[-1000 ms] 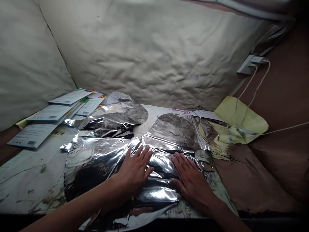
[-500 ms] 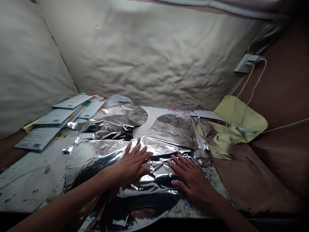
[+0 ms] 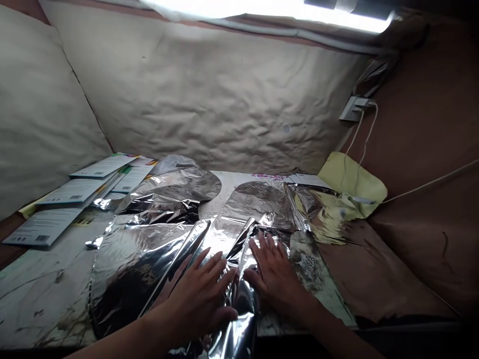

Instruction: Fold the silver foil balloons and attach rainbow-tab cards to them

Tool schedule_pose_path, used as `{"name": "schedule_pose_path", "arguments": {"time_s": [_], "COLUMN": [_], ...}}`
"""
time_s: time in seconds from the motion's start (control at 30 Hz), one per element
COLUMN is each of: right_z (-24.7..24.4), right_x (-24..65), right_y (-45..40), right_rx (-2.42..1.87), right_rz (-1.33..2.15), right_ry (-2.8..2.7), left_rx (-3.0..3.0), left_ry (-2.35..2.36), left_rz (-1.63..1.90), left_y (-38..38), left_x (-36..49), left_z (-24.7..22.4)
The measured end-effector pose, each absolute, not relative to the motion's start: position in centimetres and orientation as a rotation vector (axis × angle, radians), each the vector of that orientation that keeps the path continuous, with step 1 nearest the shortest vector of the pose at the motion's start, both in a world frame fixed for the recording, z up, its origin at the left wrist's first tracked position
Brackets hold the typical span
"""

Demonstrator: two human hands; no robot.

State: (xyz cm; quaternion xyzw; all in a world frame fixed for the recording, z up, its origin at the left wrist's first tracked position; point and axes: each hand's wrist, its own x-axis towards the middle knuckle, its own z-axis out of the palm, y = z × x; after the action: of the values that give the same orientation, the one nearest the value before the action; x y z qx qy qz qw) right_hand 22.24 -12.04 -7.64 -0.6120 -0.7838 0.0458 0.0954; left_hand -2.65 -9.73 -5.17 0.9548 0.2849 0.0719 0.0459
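Shiny silver foil sheets [image 3: 130,254] cover the middle of the worn white table [image 3: 33,294]. My left hand [image 3: 200,289] rests on the foil with its fingers spread, the thumb pointing right. To its right, my right hand [image 3: 271,269] lies on a folded, bunched part of the foil, fingers stretched forward and apart. Raised creases run through the foil between and around both hands. Behind them are two rounded foil pieces, one at back left [image 3: 179,184] and one at back centre [image 3: 258,199].
Printed white booklets [image 3: 71,192] overlap at the left. Yellow sheet [image 3: 348,174] stands at the back right, near a white cable plug [image 3: 361,200]. A wall socket [image 3: 354,108] with cables hangs above. A bright lamp [image 3: 262,9] is overhead.
The view has tilted up, bringing the lamp in. My right hand has moved left, closer to my left hand, and the foil's right part has bunched and folded inward beneath it.
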Motion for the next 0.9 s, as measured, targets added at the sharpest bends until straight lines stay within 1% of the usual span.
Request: {"name": "schedule_pose_path", "arguments": {"time_s": [0.1,0.17,0.23,0.4,0.6,0.7,0.8,0.9], "right_z": [-7.4,-6.9,-6.5,-6.6,-6.9,-5.9,-4.9,-5.4], "right_x": [22.3,23.0,23.7,24.9,25.2,25.3,25.6,25.6], "right_y": [-10.9,-10.0,-9.4,-9.2,-9.4,-11.3,-14.9,-18.3], "right_rx": [-1.629,-1.521,-1.471,-1.433,-1.55,-1.467,-1.251,-1.075], "right_rz": [0.314,0.364,0.372,0.346,0.318,0.293,0.444,0.555], "right_ry": [-2.525,-2.594,-2.618,-2.643,-2.577,-2.564,-2.642,-2.696], "left_rx": [2.912,2.911,2.878,2.813,2.808,2.814,2.819,2.823], "left_ry": [0.783,0.616,0.546,0.57,0.583,0.584,0.575,0.551], "left_rz": [0.246,0.227,0.183,0.088,0.077,0.102,0.114,0.084], "left_y": [-9.2,-7.8,-6.4,-5.1,-5.5,-5.4,-5.5,-5.7], "left_x": [-2.4,-2.2,-2.0,-2.2,-2.1,-2.1,-2.3,-2.6], "left_z": [-4.7,-4.6,-5.0,-6.6,-6.5,-6.3,-6.2,-5.8]}}
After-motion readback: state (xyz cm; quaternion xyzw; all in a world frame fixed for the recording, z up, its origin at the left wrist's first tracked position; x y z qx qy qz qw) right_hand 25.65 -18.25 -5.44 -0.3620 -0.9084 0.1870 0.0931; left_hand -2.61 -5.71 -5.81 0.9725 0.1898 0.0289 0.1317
